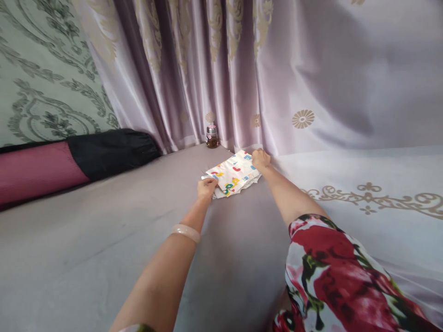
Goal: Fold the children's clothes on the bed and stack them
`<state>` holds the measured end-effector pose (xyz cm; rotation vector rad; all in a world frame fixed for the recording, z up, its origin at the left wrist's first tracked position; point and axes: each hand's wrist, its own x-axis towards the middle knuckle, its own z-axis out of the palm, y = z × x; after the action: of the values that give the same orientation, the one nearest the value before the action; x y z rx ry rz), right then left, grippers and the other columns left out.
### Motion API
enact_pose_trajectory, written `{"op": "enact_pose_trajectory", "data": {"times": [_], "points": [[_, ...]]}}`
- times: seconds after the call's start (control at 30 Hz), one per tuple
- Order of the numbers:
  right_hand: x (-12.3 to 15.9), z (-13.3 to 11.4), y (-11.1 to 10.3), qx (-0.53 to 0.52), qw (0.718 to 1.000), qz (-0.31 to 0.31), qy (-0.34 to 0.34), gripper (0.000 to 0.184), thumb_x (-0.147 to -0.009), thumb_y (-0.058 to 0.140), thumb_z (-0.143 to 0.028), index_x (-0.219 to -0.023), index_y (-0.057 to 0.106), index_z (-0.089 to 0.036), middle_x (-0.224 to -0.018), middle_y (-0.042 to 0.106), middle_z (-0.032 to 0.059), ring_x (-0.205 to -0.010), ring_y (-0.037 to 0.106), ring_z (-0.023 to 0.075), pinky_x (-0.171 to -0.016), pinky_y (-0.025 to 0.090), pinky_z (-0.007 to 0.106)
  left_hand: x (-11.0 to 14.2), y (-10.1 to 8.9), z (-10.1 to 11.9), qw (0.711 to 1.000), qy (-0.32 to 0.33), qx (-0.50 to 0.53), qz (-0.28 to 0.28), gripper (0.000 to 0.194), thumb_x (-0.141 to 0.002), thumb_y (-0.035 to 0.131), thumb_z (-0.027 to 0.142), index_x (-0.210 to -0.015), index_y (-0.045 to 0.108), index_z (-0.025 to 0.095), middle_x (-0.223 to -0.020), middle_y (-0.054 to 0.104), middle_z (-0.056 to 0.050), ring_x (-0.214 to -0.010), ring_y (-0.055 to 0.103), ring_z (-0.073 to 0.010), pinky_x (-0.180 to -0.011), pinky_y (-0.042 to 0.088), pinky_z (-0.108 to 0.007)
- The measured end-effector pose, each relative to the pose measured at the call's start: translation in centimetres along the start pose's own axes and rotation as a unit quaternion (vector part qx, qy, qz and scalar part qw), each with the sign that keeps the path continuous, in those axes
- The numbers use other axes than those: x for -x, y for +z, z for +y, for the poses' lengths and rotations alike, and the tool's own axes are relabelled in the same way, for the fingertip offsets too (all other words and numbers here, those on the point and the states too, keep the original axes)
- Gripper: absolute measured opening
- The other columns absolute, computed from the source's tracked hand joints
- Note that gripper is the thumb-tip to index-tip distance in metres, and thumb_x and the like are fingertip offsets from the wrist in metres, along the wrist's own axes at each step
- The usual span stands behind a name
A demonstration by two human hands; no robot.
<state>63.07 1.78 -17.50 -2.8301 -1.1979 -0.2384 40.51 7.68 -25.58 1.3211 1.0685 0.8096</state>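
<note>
A folded white cloth (pixel 232 171) with colourful letter-like prints lies in layers on the grey sheet, its ragged lower edges showing beneath the top fold. My left hand (pixel 207 187) pinches its near left corner, fingers closed. At the right end, my right hand (pixel 260 159) is closed on the far corner. The fingertips of both hands are partly hidden. A pale bangle circles my left wrist, and a red floral sleeve covers my upper right arm.
Behind the cloth a small glass jar (pixel 212 137) with dark contents stands against the lilac curtain (pixel 194 74). A pink and black padded roll (pixel 79 159) lies along the wall at left. The grey sheet (pixel 104 249) spreads across the foreground.
</note>
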Motion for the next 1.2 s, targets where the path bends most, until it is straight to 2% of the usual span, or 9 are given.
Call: {"op": "enact_pose_trajectory", "data": {"times": [0.17, 0.4, 0.6, 0.7, 0.8, 0.87, 1.0, 1.2], "points": [[0.1, 0.0, 0.5, -0.008, 1.000, -0.003, 0.006, 0.032, -0.093, 0.046, -0.013, -0.117, 0.066, -0.010, -0.126, 0.057, 0.0206, -0.118, 0.054, 0.0287, -0.092, 0.045, 0.034, 0.1, -0.1, 0.0, 0.999, -0.009, -0.028, -0.012, 0.019, -0.063, 0.072, 0.034, -0.057, 0.067, 0.017, -0.051, 0.060, 0.000, -0.048, 0.049, -0.0097, -0.044, 0.033, -0.020], [0.4, -0.3, 2.3, -0.014, 0.999, -0.022, 0.033, 0.036, -0.089, 0.043, -0.007, -0.116, 0.067, -0.012, -0.125, 0.058, 0.0203, -0.114, 0.057, 0.0275, -0.089, 0.046, 0.033, 0.4, -0.6, 0.3, 0.997, -0.029, -0.056, -0.044, 0.024, -0.062, 0.075, 0.038, -0.059, 0.066, 0.016, -0.052, 0.059, -0.001, -0.044, 0.042, -0.0083, -0.043, 0.031, -0.022], [1.3, -1.6, 3.1, -0.022, 0.999, -0.002, 0.028, 0.040, -0.089, 0.038, -0.007, -0.118, 0.065, -0.012, -0.126, 0.057, 0.0204, -0.115, 0.056, 0.0268, -0.088, 0.045, 0.033, 0.7, -0.6, -1.4, 0.995, 0.063, -0.066, -0.049, 0.033, -0.059, 0.078, 0.041, -0.061, 0.053, 0.019, -0.054, 0.050, 0.005, -0.051, 0.042, -0.0083, -0.049, 0.032, -0.021], [1.4, -2.9, 3.2, -0.041, 0.998, 0.026, -0.032, 0.038, -0.094, 0.036, -0.016, -0.121, 0.062, -0.014, -0.127, 0.058, 0.0177, -0.118, 0.053, 0.0256, -0.096, 0.040, 0.033, 0.9, -0.7, -2.0, 0.991, 0.101, -0.055, -0.064, 0.033, -0.063, 0.076, 0.043, -0.074, 0.056, 0.020, -0.057, 0.049, 0.007, -0.052, 0.043, -0.0084, -0.052, 0.034, -0.021], [1.3, -3.8, 3.8, -0.074, 0.991, -0.001, -0.111, 0.040, -0.099, 0.029, -0.028, -0.124, 0.059, -0.018, -0.132, 0.057, 0.0132, -0.122, 0.049, 0.0242, -0.102, 0.035, 0.035, 1.2, -0.8, -2.2, 0.981, 0.145, -0.085, -0.101, 0.040, -0.068, 0.073, 0.047, -0.097, 0.061, 0.022, -0.059, 0.050, 0.007, -0.053, 0.044, -0.0096, -0.055, 0.036, -0.023], [1.3, -4.1, 4.4, -0.090, 0.987, -0.029, -0.134, 0.043, -0.101, 0.024, -0.033, -0.127, 0.056, -0.020, -0.140, 0.051, 0.0101, -0.130, 0.042, 0.0241, -0.108, 0.030, 0.040, 1.3, -0.8, -2.1, 0.967, 0.183, -0.147, -0.097, 0.043, -0.068, 0.074, 0.047, -0.101, 0.065, 0.021, -0.064, 0.052, 0.004, -0.059, 0.049, -0.0117, -0.062, 0.039, -0.024], [1.3, -3.8, 5.8, -0.116, 0.985, -0.071, -0.105, 0.051, -0.101, 0.015, -0.041, -0.135, 0.049, -0.022, -0.151, 0.040, 0.0076, -0.141, 0.027, 0.0254, -0.113, 0.018, 0.051, 1.5, -0.6, -2.3, 0.935, 0.239, -0.256, -0.057, 0.043, -0.064, 0.080, 0.045, -0.097, 0.072, 0.019, -0.074, 0.056, -0.001, -0.075, 0.054, -0.0163, -0.078, 0.044, -0.030], [1.1, -3.6, 6.8, -0.117, 0.987, -0.060, -0.097, 0.054, -0.100, 0.012, -0.044, -0.139, 0.045, -0.026, -0.154, 0.036, 0.0044, -0.143, 0.023, 0.0266, -0.113, 0.016, 0.057, 1.6, -0.3, -3.2, 0.912, 0.275, -0.303, -0.032, 0.042, -0.066, 0.080, 0.041, -0.102, 0.072, 0.022, -0.085, 0.057, -0.003, -0.084, 0.056, -0.0187, -0.088, 0.046, -0.034]]}}
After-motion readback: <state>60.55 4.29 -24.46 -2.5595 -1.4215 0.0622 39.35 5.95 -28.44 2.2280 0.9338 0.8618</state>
